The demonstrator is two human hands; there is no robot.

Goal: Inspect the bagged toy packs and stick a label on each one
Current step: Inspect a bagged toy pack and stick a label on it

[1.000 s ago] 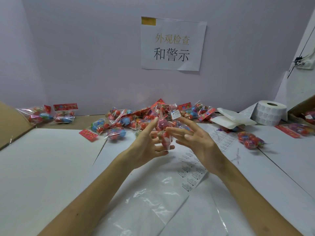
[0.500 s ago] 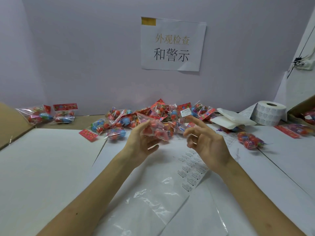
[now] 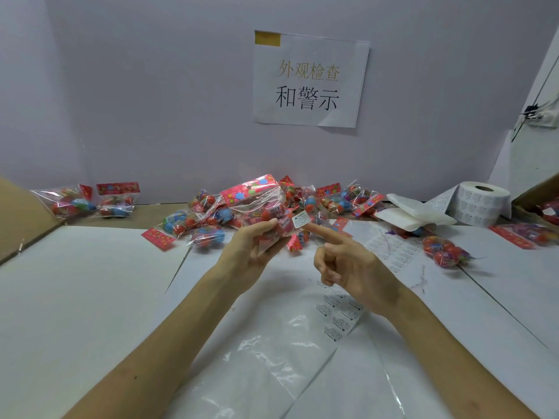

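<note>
The white table point(image 3: 75, 297) carries a pile of toy packs point(image 3: 205, 219) at its far edge, below the paper sign point(image 3: 308, 80) on the wall. Right of the pile stands a roll of labels point(image 3: 481, 204). Just in front of the pile, the left hand point(image 3: 251, 252) has its grip closed round 1 pack point(image 3: 257, 204), red header up. Beside it the right hand point(image 3: 354, 267) points 1 straight finger, the others curled, gripping nothing. A small white label point(image 3: 301, 219) sits on that fingertip at the pack's right edge.
</note>
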